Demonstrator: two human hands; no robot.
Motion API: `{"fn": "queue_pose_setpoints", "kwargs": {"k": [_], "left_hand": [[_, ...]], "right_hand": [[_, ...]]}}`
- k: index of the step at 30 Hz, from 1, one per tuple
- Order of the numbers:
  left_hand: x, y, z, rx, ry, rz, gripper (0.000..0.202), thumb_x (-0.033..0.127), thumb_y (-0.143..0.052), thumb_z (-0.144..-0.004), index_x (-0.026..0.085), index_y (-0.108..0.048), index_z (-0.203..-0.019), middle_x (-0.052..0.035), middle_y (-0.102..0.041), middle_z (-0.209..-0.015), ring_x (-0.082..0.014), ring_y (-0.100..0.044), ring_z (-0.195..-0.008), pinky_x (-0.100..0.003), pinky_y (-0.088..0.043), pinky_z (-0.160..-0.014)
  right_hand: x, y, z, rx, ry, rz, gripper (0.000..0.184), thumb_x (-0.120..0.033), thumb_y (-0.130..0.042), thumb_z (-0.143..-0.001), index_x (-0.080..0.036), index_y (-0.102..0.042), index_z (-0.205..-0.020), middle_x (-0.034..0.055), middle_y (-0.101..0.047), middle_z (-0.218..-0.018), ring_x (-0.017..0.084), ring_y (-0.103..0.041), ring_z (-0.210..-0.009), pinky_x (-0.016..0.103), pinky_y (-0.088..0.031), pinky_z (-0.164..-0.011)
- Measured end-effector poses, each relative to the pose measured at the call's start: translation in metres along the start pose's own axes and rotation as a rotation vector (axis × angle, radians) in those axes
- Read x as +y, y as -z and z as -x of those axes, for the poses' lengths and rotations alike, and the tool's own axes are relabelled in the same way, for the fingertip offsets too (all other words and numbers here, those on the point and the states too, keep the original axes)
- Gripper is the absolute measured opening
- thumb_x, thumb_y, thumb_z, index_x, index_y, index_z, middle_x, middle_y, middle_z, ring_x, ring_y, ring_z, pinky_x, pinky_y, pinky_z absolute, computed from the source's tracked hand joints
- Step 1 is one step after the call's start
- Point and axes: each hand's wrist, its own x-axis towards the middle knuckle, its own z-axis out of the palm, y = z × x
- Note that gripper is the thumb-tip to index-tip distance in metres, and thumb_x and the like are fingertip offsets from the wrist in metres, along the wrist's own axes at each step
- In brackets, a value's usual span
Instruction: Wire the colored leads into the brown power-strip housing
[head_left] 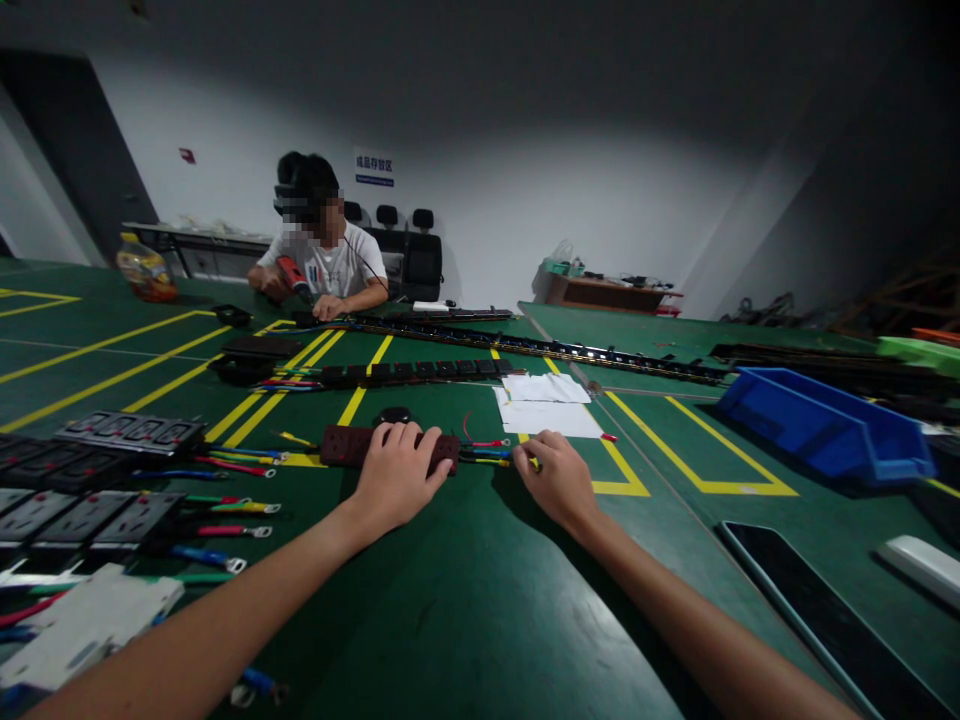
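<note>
My left hand [403,468] lies over a dark red-brown strip-shaped block [343,446], its fingers curled across the far edge and its thumb at the near side. Several coloured wires with ring terminals come out of the block's right end, among them a red wire [487,443] and a yellow-green wire [487,461]. With thumb and fingers pinched, my right hand [556,478] grips the end of a blue wire [501,453]; its tip is partly hidden by the fingers. A short yellow wire [298,439] sticks out at the block's left end.
On the left lie socket strips [127,435] with lugged wires and a white plate [94,620]. White papers [551,415] lie beyond my right hand. A blue bin [817,425] and a phone [817,600] are at right. Across the table a person [326,250] holds a red power drill [292,275].
</note>
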Motion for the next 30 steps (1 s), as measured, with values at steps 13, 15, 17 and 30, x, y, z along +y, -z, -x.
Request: {"fn": "queue_pose_setpoints", "kwargs": {"k": [13, 15, 17, 30], "left_hand": [[0.0001, 0.0000, 0.0000, 0.017, -0.003, -0.002, 0.048, 0.048, -0.048, -0.101, 0.016, -0.063, -0.134, -0.0155, -0.067, -0.119, -0.0329, -0.058, -0.112, -0.051, -0.039, -0.104], [0.0000, 0.0000, 0.0000, 0.012, -0.002, -0.006, 0.048, 0.047, -0.047, -0.102, 0.016, -0.063, -0.135, -0.0157, -0.067, -0.119, -0.0328, -0.058, -0.112, -0.051, -0.039, -0.104], [0.0003, 0.0007, 0.0000, 0.002, -0.004, -0.010, 0.049, 0.047, -0.047, -0.102, 0.016, -0.062, -0.135, -0.0160, -0.067, -0.120, -0.0329, -0.058, -0.112, -0.051, -0.039, -0.104], [0.0007, 0.0021, 0.0002, -0.002, 0.000, -0.001, 0.048, 0.047, -0.046, -0.102, 0.016, -0.062, -0.135, -0.0159, -0.067, -0.121, -0.0329, -0.058, -0.113, -0.052, -0.039, -0.105]], "right_hand": [[-0.0030, 0.0012, -0.0006, -0.150, 0.002, -0.020, 0.027, -0.034, -0.053, -0.101, -0.023, -0.072, -0.117, 0.0062, -0.066, -0.098, 0.021, -0.061, -0.092, 0.031, -0.044, -0.076], [-0.0035, 0.0014, -0.0009, -0.147, 0.000, -0.014, 0.026, -0.034, -0.054, -0.101, -0.023, -0.072, -0.116, 0.0060, -0.066, -0.098, 0.021, -0.061, -0.091, 0.031, -0.043, -0.076], [-0.0034, 0.0017, -0.0010, -0.098, -0.021, -0.016, 0.024, -0.032, -0.054, -0.101, -0.022, -0.072, -0.112, 0.0062, -0.066, -0.099, 0.020, -0.061, -0.090, 0.030, -0.043, -0.076], [-0.0031, 0.0024, 0.0000, -0.077, -0.009, -0.065, 0.027, -0.033, -0.051, -0.101, -0.023, -0.071, -0.117, 0.0064, -0.065, -0.100, 0.019, -0.061, -0.088, 0.030, -0.045, -0.075]]}}
